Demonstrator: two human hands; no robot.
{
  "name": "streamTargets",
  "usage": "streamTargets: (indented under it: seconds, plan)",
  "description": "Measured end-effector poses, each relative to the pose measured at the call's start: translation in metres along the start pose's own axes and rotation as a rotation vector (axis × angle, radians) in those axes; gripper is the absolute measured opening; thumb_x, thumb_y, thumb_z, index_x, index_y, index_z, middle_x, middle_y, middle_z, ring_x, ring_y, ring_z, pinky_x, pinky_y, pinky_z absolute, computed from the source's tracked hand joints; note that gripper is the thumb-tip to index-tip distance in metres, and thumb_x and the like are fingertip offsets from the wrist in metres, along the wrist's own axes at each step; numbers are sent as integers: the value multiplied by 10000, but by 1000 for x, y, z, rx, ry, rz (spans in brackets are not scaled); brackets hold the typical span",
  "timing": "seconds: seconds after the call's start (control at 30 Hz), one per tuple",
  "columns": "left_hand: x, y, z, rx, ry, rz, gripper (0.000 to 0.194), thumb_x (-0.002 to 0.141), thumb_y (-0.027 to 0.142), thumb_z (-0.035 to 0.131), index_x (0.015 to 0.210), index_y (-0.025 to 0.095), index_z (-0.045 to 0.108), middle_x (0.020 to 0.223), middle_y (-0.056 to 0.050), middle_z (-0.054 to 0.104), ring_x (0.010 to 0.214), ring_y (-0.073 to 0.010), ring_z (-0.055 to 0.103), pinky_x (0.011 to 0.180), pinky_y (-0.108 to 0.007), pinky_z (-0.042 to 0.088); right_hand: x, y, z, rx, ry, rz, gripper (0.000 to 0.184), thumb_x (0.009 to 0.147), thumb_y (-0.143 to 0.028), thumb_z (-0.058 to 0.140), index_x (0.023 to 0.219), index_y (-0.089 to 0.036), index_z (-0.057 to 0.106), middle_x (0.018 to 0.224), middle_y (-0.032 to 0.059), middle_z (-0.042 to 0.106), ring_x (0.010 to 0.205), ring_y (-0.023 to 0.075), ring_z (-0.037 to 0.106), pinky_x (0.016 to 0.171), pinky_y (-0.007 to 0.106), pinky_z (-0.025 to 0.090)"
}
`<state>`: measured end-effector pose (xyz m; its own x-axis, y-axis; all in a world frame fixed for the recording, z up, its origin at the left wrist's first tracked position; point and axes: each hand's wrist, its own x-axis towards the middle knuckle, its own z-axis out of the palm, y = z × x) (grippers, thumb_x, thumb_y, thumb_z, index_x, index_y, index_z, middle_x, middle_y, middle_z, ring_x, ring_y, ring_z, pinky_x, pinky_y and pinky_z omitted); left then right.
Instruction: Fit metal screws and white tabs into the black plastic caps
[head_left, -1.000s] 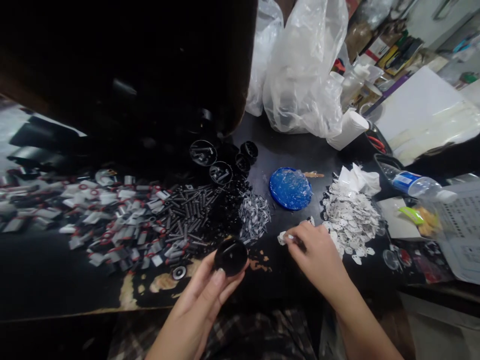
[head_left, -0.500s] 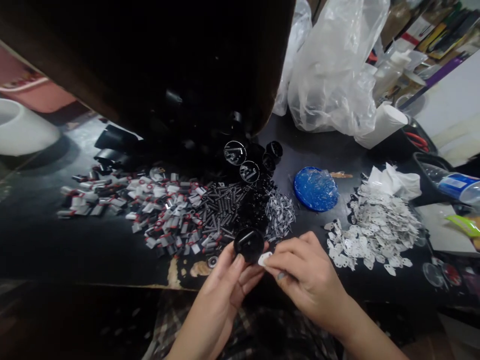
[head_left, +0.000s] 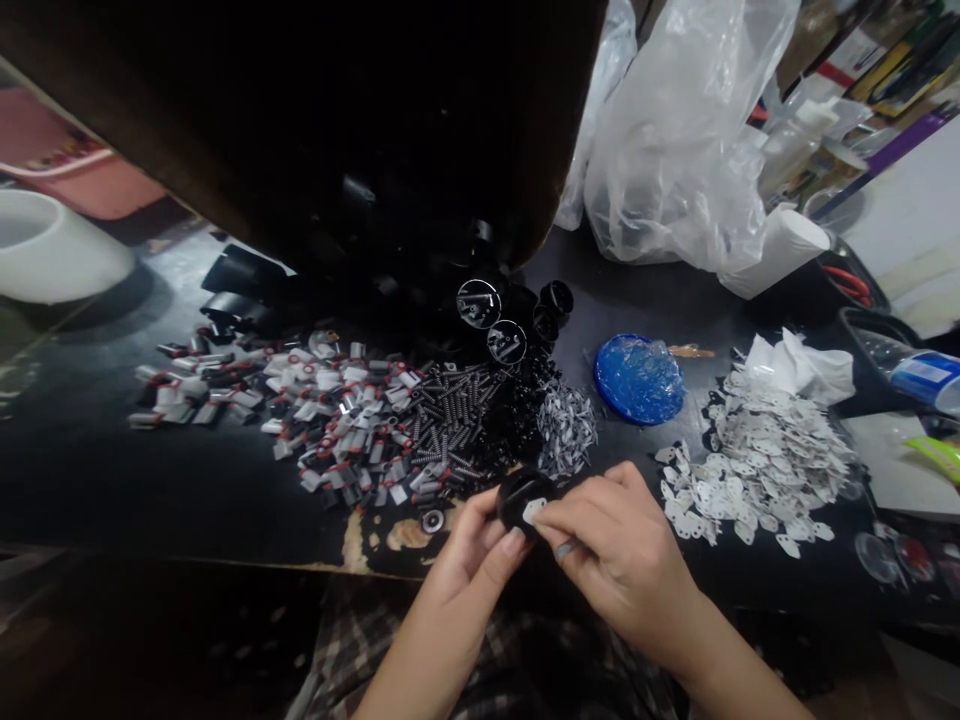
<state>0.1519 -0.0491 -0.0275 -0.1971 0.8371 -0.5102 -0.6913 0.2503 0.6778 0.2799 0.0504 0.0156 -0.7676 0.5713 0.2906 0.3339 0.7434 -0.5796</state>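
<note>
A round black plastic cap [head_left: 516, 492] is gripped between the thumb and fingers of my left hand [head_left: 476, 560], just over the table's front edge. My right hand [head_left: 611, 535] pinches a small white plate with holes [head_left: 533, 510] against the cap; whether it sits inside the rim I cannot tell. A small grey piece [head_left: 565, 548] also shows between the fingers of that hand. Close behind the hands lie a heap of small grey pieces [head_left: 566, 428] and a heap of dark springs [head_left: 454, 405]. More white plates [head_left: 780, 450] are piled to the right.
Grey cylinders with red rings [head_left: 345, 420] spread across the left. A blue lid with clear grease [head_left: 640, 380] lies right of centre. Several black caps [head_left: 478, 303] stand before a large dark container [head_left: 315, 120]. Plastic bags [head_left: 675, 150] hang at the back.
My left hand has tilted the black cap and moved it slightly right. The white plate, beside the cap before, now overlaps it. The whole view has shifted a little.
</note>
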Motion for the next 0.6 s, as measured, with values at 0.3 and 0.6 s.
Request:
streamTargets:
  seconds: [0.3,0.6]
  plan:
    - [0,-6,9,-57,127,75,220,786,263,729,964,274,600,865,40,648,832,-129,598,754,-218,491,-14,-12,6,-35,46,53,168,861,-68,572,929,-194,659,710,-8,627,652,134,524,720,336,285]
    - [-3,-8,8,-52,174,33,211,759,301,740,938,276,630,858,32,664,846,-155,622,782,-256,510,-13,-23,14,5,29,139,134,882,-111,568,817,-173,668,654,-12,587,614,123,486,685,319,258]
